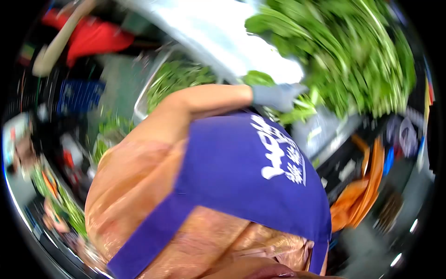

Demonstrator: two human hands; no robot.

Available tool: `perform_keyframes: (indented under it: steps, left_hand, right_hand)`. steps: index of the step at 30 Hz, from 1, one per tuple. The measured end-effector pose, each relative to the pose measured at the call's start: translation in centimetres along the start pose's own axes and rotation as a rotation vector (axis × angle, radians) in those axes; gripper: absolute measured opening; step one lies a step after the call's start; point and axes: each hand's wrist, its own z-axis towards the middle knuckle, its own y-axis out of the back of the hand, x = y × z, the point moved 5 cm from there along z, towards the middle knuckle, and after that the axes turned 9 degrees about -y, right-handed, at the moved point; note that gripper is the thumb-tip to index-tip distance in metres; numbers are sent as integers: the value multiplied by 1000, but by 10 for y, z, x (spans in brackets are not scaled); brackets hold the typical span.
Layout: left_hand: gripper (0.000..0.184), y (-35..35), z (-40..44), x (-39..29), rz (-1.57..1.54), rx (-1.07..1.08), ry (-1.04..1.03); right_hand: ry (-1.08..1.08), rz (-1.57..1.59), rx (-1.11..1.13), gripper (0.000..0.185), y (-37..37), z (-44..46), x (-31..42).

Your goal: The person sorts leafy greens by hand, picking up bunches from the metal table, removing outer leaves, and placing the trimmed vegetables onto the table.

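My left hand [275, 96], in a grey glove, reaches across in front of my purple apron. Its fingers look closed around some leafy green stalks [302, 110], though motion blurs the grip. A green leaf [258, 78] shows on the hand's other side. Just beyond the hand lies a large heap of leafy greens [353, 56] with long pale stems. White plastic sheeting [218, 35] stretches beside the heap, close to the glove. My right hand does not show.
A clear-sided tub [140, 104] holds more greens beyond my left forearm. Blue crates [80, 96] stand at the left, near a person in a red shirt [100, 39]. Another person [23, 144] is at the far left. An orange bag [355, 200] hangs at the right.
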Motion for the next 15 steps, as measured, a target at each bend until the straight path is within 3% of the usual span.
perform_keyframes:
  steps: [1, 4, 10, 15]
  left_hand:
    - [78, -1, 3, 3, -20, -38, -15]
    - [80, 18, -3, -16, -47, -50, 43]
    - [82, 62, -21, -59, -60, -381, -212]
    - [82, 105, -57, -89, -20, -563, -265]
  right_hand:
    - [141, -6, 7, 91, 13, 19, -32]
    - [20, 27, 72, 92, 13, 35, -10]
    - [-45, 0, 131, 92, 14, 53, 38]
    - [-63, -25, 219, 93, -7, 70, 70]
